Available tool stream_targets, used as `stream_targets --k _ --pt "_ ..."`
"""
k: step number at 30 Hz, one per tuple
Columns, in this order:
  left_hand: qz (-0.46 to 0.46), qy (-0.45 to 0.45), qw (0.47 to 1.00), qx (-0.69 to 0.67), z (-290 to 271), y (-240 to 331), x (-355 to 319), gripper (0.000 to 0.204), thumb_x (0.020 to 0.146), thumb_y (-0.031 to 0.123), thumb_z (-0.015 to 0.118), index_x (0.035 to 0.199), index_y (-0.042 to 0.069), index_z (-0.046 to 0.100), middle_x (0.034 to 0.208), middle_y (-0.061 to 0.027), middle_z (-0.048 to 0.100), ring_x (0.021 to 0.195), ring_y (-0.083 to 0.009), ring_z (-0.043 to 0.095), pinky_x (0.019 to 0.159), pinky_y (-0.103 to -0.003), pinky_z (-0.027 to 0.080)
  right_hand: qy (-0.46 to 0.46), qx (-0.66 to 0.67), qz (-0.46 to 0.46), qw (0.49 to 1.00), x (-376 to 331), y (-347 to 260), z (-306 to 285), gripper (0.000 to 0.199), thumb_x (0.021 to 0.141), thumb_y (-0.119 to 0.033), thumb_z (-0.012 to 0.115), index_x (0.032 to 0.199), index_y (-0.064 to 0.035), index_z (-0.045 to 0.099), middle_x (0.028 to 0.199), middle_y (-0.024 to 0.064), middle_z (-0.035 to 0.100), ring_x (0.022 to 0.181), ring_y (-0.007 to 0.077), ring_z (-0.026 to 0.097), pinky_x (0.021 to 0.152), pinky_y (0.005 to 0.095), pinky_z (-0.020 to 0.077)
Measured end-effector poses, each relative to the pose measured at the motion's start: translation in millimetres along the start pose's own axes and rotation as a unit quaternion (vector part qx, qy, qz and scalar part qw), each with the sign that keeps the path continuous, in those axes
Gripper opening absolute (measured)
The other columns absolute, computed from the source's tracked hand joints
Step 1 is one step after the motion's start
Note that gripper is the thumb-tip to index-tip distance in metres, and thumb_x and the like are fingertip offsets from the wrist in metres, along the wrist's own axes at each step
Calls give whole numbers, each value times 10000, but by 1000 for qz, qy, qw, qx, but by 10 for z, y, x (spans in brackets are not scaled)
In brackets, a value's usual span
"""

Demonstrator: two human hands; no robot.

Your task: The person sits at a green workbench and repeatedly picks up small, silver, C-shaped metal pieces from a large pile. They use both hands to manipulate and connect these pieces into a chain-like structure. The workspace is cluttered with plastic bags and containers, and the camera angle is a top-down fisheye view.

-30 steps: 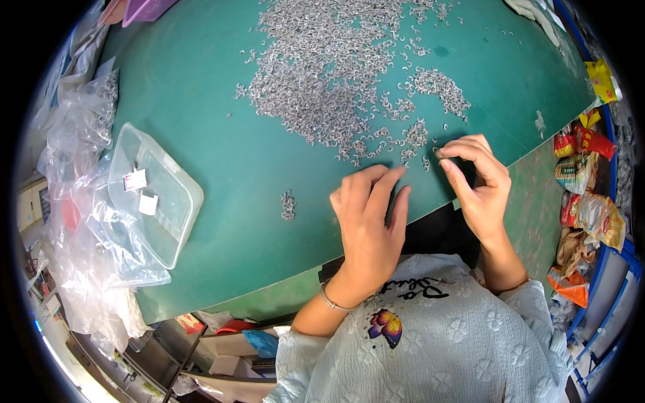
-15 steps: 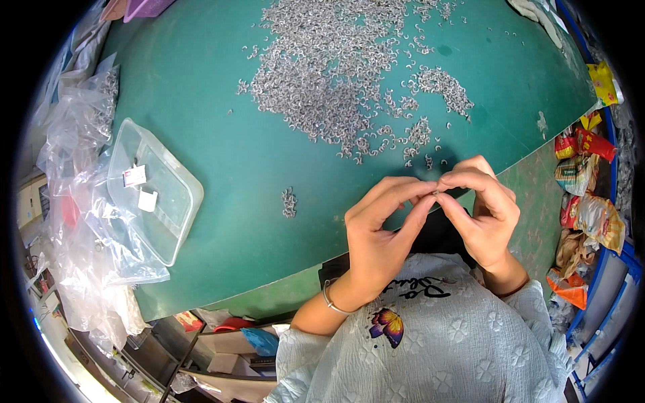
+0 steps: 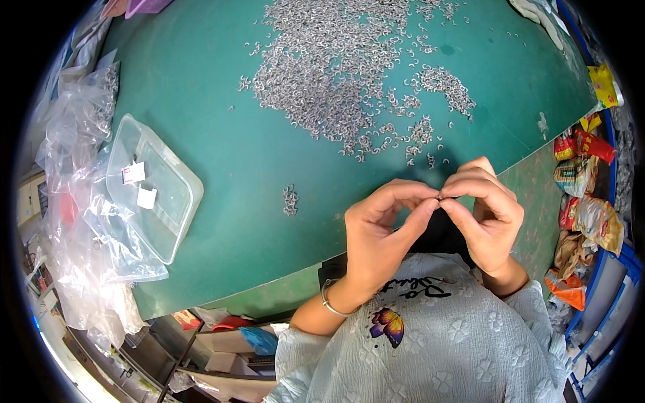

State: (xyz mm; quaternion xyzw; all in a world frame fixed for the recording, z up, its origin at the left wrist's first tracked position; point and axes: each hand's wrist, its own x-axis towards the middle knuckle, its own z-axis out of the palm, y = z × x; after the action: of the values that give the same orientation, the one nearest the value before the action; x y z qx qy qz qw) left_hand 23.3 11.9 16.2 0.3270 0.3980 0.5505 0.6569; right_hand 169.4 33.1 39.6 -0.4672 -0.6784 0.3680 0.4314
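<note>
My left hand point(image 3: 384, 232) and my right hand point(image 3: 489, 225) meet fingertip to fingertip over the table's near edge. Each pinches with thumb and forefinger on one small metal piece point(image 3: 439, 197), of which only a speck shows; its shape is mostly covered by the fingers. Beyond them a large heap of small, C-shaped metal rings point(image 3: 322, 74) spreads over the green table point(image 3: 222, 168). A smaller patch of rings point(image 3: 449, 91) lies to the right of the heap, and a little separate pile of rings point(image 3: 289, 200) sits left of my hands.
On the left stands a clear plastic box point(image 3: 181, 221) with two white paper pieces inside, beside crumpled clear plastic bags point(image 3: 74, 195). A purple container point(image 3: 146, 5) is at the far left edge. Colourful packets point(image 3: 598, 218) fill a blue rack on the right.
My fingertips have shifted slightly, and a small gap now shows between the two forefingers, with the metal piece held between them. The heap and piles look the same.
</note>
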Motion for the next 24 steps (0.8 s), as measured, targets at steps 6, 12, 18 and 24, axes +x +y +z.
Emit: stream_targets --k 6,12,18,24 --pt "-69 -19 992 -105 -5 -32 -7 119 801 -54 588 918 -42 606 849 -52 610 733 -69 532 654 -199 428 -7 7 -3 1000 2 3 -4 132 676 2 683 797 11 631 771 85 623 718 205 539 663 296 419" --pt "-72 -28 990 -118 -12 -30 -12 106 802 -38 597 907 -38 613 818 -40 612 702 -45 514 583 -172 393 -7 11 -4 1000 -12 14 6 110 703 -9 670 800 12 621 754 82 614 719 199 535 665 296 414" --pt "-76 -27 990 -112 -6 -16 -21 100 808 -30 594 904 -30 619 808 -38 614 670 -34 492 554 -167 374 -15 14 -9 1000 -9 18 1 108 712 2 658 807 12 609 760 90 604 720 198 534 677 295 405" --pt "-93 -26 990 -101 -9 21 -16 85 811 -15 576 878 -39 622 809 -100 625 710 -118 551 665 -238 447 -17 12 -13 1000 -9 15 -5 106 714 12 651 810 11 606 762 88 602 722 194 533 680 293 403"
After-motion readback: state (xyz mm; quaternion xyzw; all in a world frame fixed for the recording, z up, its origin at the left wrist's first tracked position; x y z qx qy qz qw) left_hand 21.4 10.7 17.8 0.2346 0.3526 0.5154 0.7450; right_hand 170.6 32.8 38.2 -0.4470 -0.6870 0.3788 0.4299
